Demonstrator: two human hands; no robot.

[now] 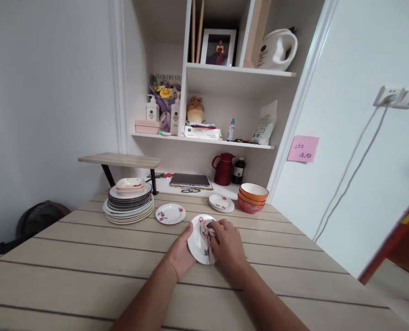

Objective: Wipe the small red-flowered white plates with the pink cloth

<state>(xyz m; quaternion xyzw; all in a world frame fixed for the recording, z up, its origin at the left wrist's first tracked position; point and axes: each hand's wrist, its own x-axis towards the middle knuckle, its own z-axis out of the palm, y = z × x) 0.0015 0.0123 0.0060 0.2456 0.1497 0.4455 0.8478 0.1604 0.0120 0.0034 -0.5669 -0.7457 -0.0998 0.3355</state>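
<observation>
A small white plate (pixel 196 243) with red flowers is tilted up above the table, gripped at its left edge by my left hand (pixel 181 253). My right hand (pixel 229 242) is closed on a crumpled pinkish cloth (pixel 207 230) and presses it against the plate's face. Some of the cloth is hidden under my right fingers. Beyond my hands, a flowered plate (pixel 170 214) lies alone on the table. To its right sits a short stack of small flowered plates (pixel 221 202).
A tall stack of plates (pixel 128 209) with a dish on top stands at the left, by a small raised shelf (pixel 122 159). Stacked bowls (pixel 252 197) stand at the back right. Behind are a red jug (pixel 223 169), a dark bottle (pixel 239 171), a laptop (pixel 190 179) and glasses (pixel 190 190).
</observation>
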